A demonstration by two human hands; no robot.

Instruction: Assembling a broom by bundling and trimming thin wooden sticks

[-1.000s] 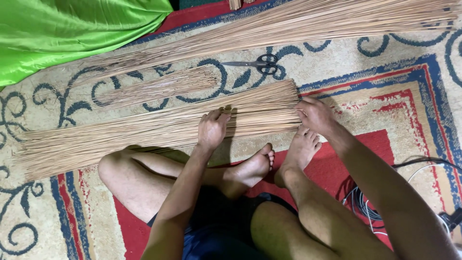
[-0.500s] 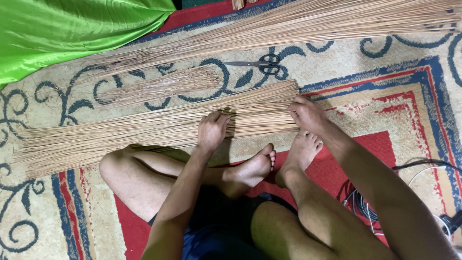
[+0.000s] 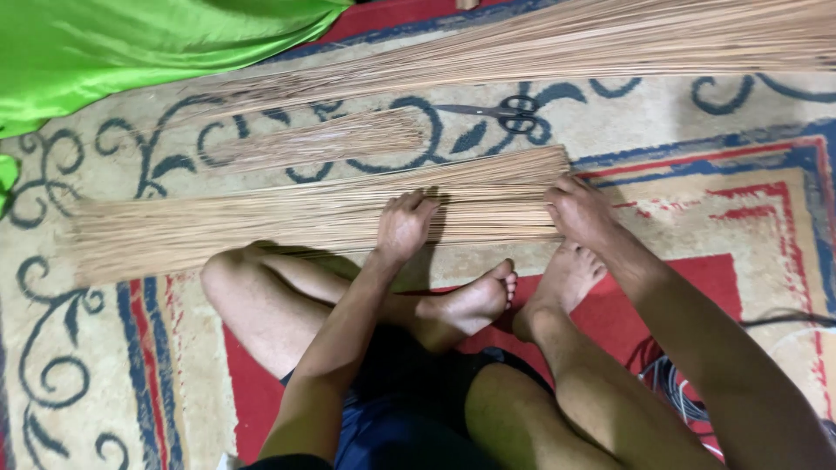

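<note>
A long flat bundle of thin tan sticks [image 3: 261, 222] lies across the patterned carpet in front of my crossed legs. My left hand [image 3: 403, 228] rests palm down on the middle of the bundle, fingers spread a little. My right hand [image 3: 578, 211] presses against the cut right end of the same bundle, fingers curled at the stick ends. My bare feet [image 3: 514, 292] lie just below the bundle.
A smaller bundle of sticks [image 3: 322, 144] lies behind the near one. A much larger bundle [image 3: 566, 39] runs across the top. Black scissors [image 3: 509, 113] lie between them. Green cloth [image 3: 131, 43] fills the top left. Cables [image 3: 670, 383] sit at the lower right.
The view has shifted left and down a little. Both hands stay on the near bundle; the right hand has edged slightly inward against the stick ends.
</note>
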